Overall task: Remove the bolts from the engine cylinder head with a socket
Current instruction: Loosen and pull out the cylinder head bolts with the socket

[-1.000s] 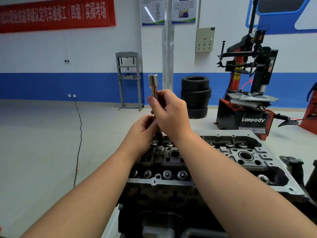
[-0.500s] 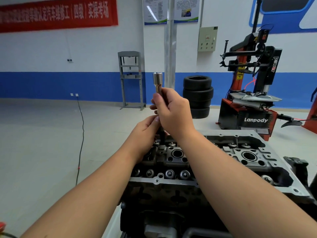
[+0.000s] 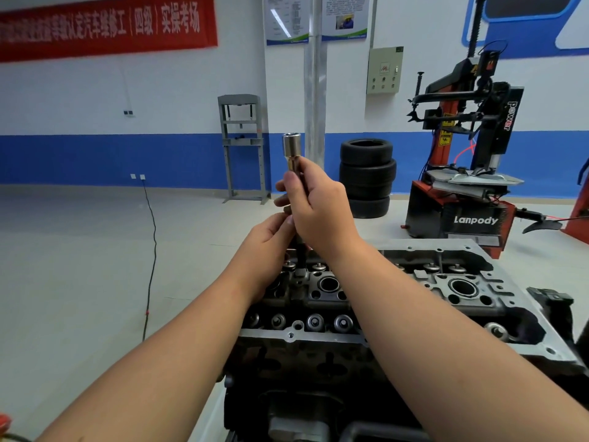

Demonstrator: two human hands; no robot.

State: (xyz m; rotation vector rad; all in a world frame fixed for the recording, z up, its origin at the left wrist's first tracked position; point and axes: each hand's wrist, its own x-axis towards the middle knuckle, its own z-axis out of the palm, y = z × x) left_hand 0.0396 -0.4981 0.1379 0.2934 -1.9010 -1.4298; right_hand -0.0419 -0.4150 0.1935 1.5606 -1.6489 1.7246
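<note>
Socket (image 3: 291, 152) upright above cylinder head (image 3: 414, 291), right hand (image 3: 322, 205) wrapped round its shaft, left hand (image 3: 267, 247) pinching just beneath, both barely shifted from a moment ago.

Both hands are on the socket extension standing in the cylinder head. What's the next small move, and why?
Probably keep twirling the socket extension by hand, upright, then lift. The right hand grips its upper shaft and the left hand pinches it lower down, with no ratchet fitted, which suggests the bolt is loose. Its lower end sits in a bolt hole in the cylinder head; the bolt itself is hidden.
</note>
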